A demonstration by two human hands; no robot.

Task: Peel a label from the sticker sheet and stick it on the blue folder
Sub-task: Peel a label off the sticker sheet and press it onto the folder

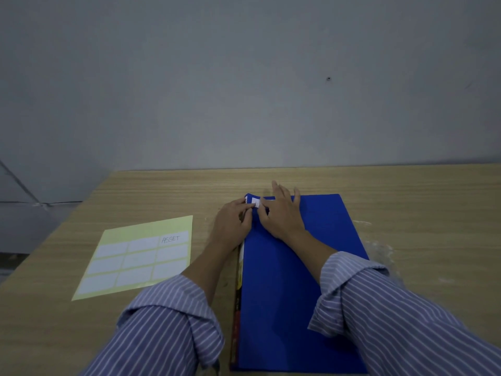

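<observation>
The blue folder lies flat on the wooden table, its spine on the left. A small white label sits at the folder's far left corner. My left hand rests at the folder's left edge with its fingertips on the label. From the right, my right hand lies on the folder, thumb and forefinger touching the same label and the other fingers spread. The yellow sticker sheet lies to the left, with several white labels, one marked "ASSET".
The wooden table ends at a grey wall behind. Its left edge runs diagonally past the sticker sheet. A clear plastic film lies just right of the folder. Striped sleeves cover both forearms.
</observation>
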